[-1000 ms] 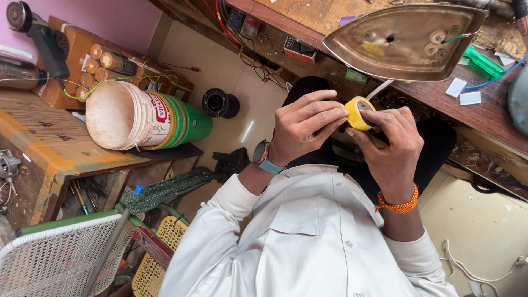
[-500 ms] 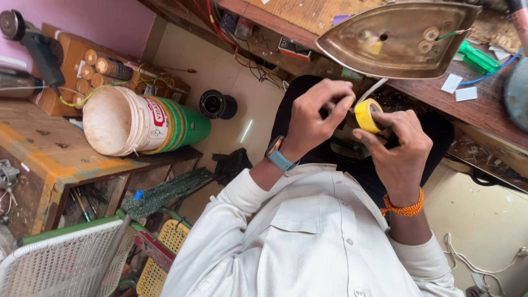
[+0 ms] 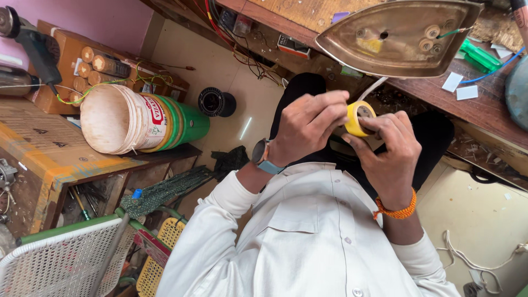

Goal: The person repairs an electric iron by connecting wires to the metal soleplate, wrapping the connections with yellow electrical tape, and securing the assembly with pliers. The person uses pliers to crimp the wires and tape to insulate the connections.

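Left hand (image 3: 311, 129) pinching yellow tape roll (image 3: 356, 118); right hand (image 3: 388, 151) gripping it, roll half hidden by fingers.

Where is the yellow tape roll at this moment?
In the head view, the yellow tape roll sits right of centre, pinched between the left hand and right hand, just below the upturned iron soleplate on the workbench.
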